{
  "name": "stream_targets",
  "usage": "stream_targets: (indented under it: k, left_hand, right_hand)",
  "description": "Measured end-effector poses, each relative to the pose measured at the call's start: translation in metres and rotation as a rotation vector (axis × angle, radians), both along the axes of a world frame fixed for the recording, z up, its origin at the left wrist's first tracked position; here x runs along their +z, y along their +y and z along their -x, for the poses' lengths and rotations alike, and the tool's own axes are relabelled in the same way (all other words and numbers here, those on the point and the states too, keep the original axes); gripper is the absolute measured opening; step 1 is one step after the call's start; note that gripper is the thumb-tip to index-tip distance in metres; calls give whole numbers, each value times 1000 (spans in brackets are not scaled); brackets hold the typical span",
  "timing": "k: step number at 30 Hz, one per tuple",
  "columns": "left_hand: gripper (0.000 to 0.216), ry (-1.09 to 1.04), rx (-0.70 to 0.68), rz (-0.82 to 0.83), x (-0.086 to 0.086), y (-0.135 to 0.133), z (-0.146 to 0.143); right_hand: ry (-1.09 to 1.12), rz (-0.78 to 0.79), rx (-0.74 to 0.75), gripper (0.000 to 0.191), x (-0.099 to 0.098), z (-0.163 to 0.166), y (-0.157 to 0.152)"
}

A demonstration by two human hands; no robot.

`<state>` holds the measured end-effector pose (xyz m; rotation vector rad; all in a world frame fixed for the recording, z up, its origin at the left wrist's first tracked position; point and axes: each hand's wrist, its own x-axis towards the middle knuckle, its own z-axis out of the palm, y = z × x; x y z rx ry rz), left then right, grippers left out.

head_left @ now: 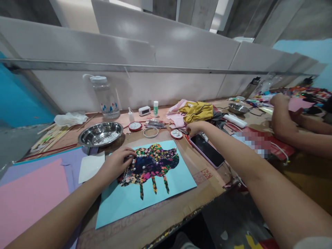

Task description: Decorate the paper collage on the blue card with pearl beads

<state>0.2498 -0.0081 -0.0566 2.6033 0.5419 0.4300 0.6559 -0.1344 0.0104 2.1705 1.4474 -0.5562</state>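
Note:
A light blue sheet (124, 211) carries a dark, flower-patterned collage (153, 164) with several pearl-like beads and three strips hanging below. My left hand (120, 160) rests on the collage's left edge, thumb and fingers apart, close to a row of beads. Farther back, my right hand (195, 128) reaches in beside a small red-rimmed dish of white bits (176, 134). Its fingers are closed near a small dark object (184, 131); what they hold is too small to make out. Just in front of that hand lies a phone (206, 150) with a dark screen.
Left of the sheet are a steel bowl (100, 134) of white pieces and pink paper (36, 197). Behind stand a water bottle (106, 98), a glue stick (155, 108) and a small white clock (144, 110). Yellow cloth (199, 111) lies beyond my right hand. A co-worker's arms (290, 128) are at right.

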Motion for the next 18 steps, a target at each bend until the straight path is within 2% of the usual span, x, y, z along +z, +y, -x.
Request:
stream_targets:
  k: [13,18]
  left_hand:
    - [29,-10,-22,-37,4,-4,0]
    - [29,-18,-20,-58,3,-4,0]
  right_hand:
    - [-7,-10,-20,36,0,20,-2]
    - [-25,-129,-25,35,1,18,-12]
